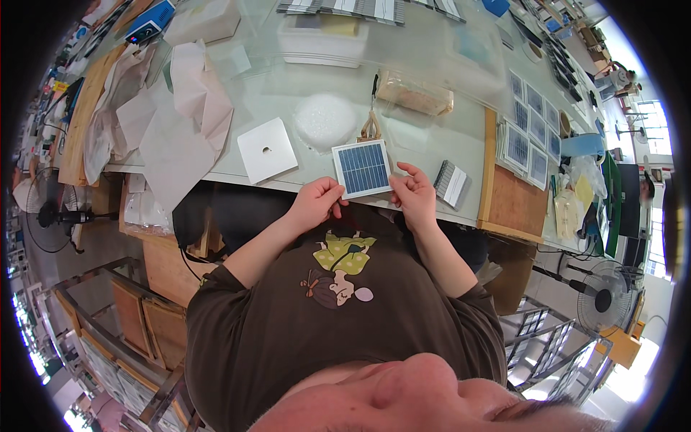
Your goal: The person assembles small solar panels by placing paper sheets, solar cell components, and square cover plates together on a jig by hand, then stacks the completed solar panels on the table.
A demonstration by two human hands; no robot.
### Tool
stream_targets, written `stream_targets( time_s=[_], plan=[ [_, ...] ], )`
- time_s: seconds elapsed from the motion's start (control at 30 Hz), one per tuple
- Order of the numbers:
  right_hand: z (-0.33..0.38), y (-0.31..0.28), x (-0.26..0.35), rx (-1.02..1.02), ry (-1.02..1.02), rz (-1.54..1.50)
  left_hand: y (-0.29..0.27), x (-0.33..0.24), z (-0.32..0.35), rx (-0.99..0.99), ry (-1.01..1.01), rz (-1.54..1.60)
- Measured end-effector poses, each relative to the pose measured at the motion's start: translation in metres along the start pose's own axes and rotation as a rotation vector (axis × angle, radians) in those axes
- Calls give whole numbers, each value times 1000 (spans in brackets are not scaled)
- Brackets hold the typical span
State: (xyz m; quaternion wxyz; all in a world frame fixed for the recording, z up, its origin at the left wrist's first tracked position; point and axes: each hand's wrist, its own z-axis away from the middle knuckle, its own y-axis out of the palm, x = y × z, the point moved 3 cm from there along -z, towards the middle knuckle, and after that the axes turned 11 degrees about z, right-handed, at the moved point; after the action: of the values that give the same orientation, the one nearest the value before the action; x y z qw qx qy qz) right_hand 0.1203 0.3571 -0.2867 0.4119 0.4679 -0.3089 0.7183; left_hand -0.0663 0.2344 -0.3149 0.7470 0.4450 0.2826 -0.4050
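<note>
— Blue solar panel (362,168): how did the hands sit?
— Left hand (317,202) pinched its near-left corner, right hand (412,193) gripped its right edge (panel between them, at the table's (317,79) edge).

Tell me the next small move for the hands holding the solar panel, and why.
Probably lay the small solar panel flat on the table edge. Left hand and right hand pinch its lower corners, and it overhangs the edge toward the body, so it is only partly supported.
</note>
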Motion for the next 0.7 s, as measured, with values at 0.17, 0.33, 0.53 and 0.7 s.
stream_targets(
  time_s=[0.17,0.33,0.53,0.7],
  plan=[
    [0,1,0,1,3,-18,2,-4,0,-37,24,-33],
    [-1,2,-1,5,5,-24,3,-8,1,-67,42,-78],
    [-4,2,2,-4,33,-42,4,-19,0,-112,6,-151],
    [-3,-3,-3,10,15,-69,6,-19,-1,-96,-19,-140]
  ],
)
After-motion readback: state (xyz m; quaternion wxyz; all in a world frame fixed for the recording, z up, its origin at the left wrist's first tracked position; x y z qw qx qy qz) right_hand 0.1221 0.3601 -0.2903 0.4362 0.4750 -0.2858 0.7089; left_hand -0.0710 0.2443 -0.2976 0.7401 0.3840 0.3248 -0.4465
